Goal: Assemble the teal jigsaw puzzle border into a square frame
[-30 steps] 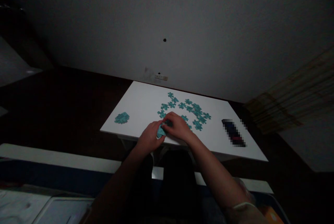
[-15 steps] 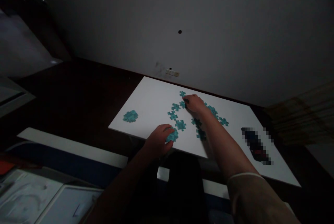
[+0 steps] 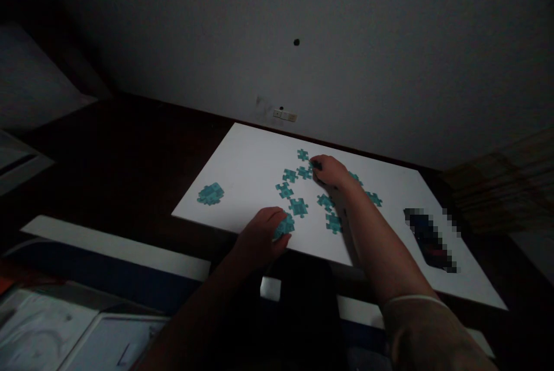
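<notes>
White table (image 3: 255, 157), dimly lit: teal puzzle stack (image 3: 284, 225) near front edge.
My left hand (image 3: 258, 235) clasps it; my right hand (image 3: 332, 172) bunches over loose pieces (image 3: 298, 207), grip I cannot tell. Slack left fingers could spill it.

We can read no text, label, brand or number anywhere; the dark object (image 3: 429, 239) right of our right hand (image 3: 332, 172) is pixelated, perhaps hiding any lettering.
</notes>
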The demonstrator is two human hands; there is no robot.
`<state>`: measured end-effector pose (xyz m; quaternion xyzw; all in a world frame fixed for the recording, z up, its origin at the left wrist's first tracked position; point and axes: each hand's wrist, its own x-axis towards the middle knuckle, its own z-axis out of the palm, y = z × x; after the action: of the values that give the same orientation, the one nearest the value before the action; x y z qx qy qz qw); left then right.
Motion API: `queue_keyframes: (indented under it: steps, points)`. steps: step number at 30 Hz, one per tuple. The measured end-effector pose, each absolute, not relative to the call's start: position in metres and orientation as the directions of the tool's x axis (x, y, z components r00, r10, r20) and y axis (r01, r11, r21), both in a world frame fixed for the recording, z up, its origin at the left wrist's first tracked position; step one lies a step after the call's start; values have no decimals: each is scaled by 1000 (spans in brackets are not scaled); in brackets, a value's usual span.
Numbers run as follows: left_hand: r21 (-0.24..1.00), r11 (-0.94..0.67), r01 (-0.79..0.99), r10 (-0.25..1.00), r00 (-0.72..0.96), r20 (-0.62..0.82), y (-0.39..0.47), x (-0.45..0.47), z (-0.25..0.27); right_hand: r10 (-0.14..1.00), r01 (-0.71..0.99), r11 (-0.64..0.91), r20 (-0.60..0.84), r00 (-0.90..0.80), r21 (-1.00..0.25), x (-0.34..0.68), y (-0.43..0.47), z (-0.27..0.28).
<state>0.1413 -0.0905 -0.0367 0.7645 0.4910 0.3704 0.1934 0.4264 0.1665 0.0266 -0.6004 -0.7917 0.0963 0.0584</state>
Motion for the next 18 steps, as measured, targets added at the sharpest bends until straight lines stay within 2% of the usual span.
queue_keyframes:
  steps: [10, 18]
  points:
    - [593, -475, 650, 871, 249, 424, -90, 139, -40, 963, 927, 252, -28, -270, -278, 435, 171, 28]
    - [603, -439, 666, 894, 258, 366, -88, 139, -45, 983, 924, 176, 16, -181, -340, 434, 166, 32]
